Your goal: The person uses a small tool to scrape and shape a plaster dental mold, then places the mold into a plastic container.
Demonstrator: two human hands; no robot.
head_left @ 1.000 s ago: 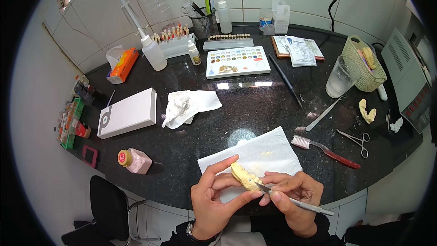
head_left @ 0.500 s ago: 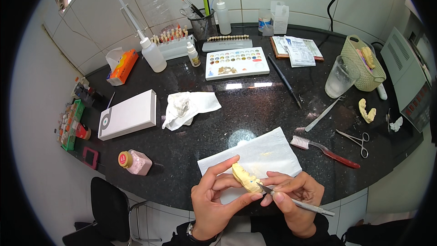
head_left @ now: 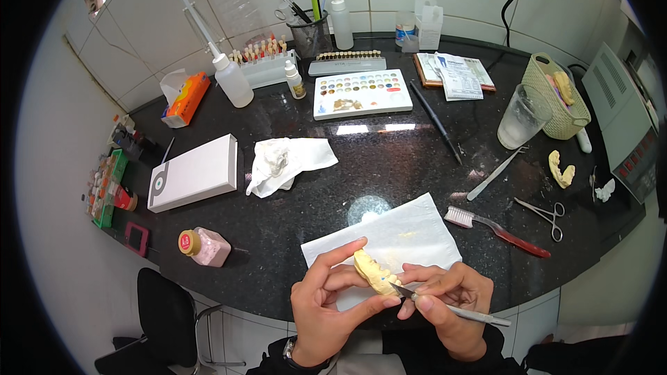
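Between the thumb and fingers of my left hand (head_left: 325, 298) is a pale yellow plaster dental model (head_left: 374, 272) with a small blue mark on it. My right hand (head_left: 451, 298) grips a craft knife (head_left: 462, 312) by its metal handle, much like a pen. The blade's tip touches the model near its lower right end, or lies just over it. Fingertips of the right hand come close to the model's side. Both hands are over the near edge of a white paper towel (head_left: 431, 229), which has yellowish crumbs on it.
Right of the towel lie a red-handled toothbrush (head_left: 504, 232), tweezers (head_left: 495, 175), locking forceps (head_left: 545, 217) and another dental model (head_left: 561, 169). A plastic cup (head_left: 521, 121) stands behind them. To the left are a pink powder jar (head_left: 208, 248), a white box (head_left: 194, 173) and crumpled tissue (head_left: 281, 163).
The knife tip has shifted very slightly left along the model. Both hands keep the same hold, and the things on the table stay in place.
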